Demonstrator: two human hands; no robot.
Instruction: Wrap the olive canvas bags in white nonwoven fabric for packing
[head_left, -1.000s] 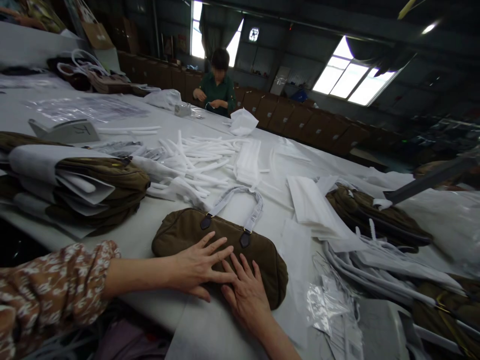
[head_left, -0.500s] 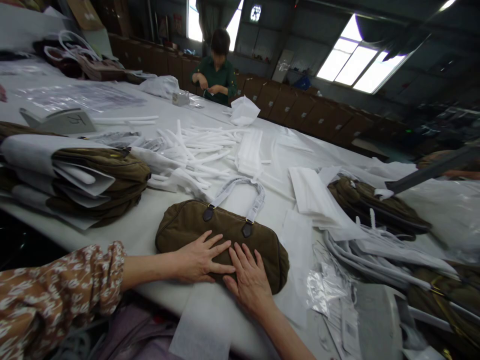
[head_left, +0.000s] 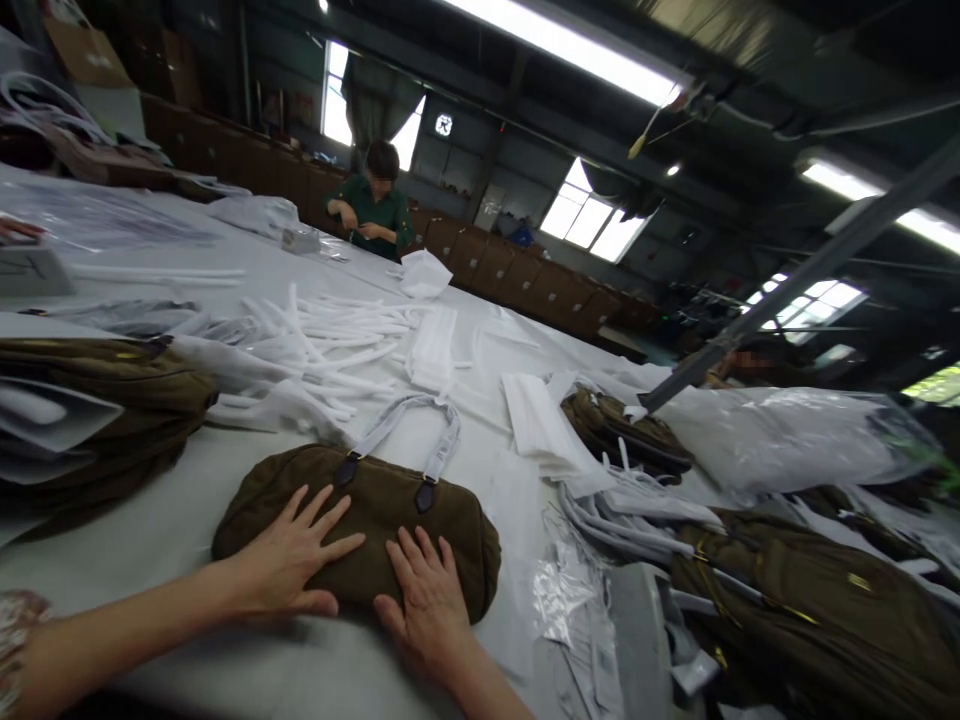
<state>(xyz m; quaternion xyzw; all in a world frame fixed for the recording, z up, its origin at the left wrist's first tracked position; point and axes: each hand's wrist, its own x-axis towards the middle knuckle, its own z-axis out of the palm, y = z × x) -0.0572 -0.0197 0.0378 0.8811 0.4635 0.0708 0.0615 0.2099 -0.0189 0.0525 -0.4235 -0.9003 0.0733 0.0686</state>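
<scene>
An olive-brown handbag (head_left: pixel 360 520) lies on its side on the white table, its wrapped handle (head_left: pixel 409 410) pointing away from me. Dark leather tabs join the handle to the bag. My left hand (head_left: pixel 292 555) lies flat on the bag's left half with fingers spread. On the right half rests my right hand (head_left: pixel 431 600), fingers stretched out and slightly apart. Neither hand grips anything; both palms press on the fabric near the bag's lower edge.
Stacked olive bags with white sheets (head_left: pixel 112 430) stand at left. White foam tubes (head_left: pixel 330 340) lie beyond the handbag. To the right are clear plastic packets (head_left: pixel 562 595), a grey box (head_left: pixel 637 640) and more olive bags (head_left: pixel 817 590). A person in green (head_left: pixel 375 210) works across the table.
My view has swung right and up, so the scene sits further left. My hands have spread further apart on the handbag, the left one shifting toward its left end.
</scene>
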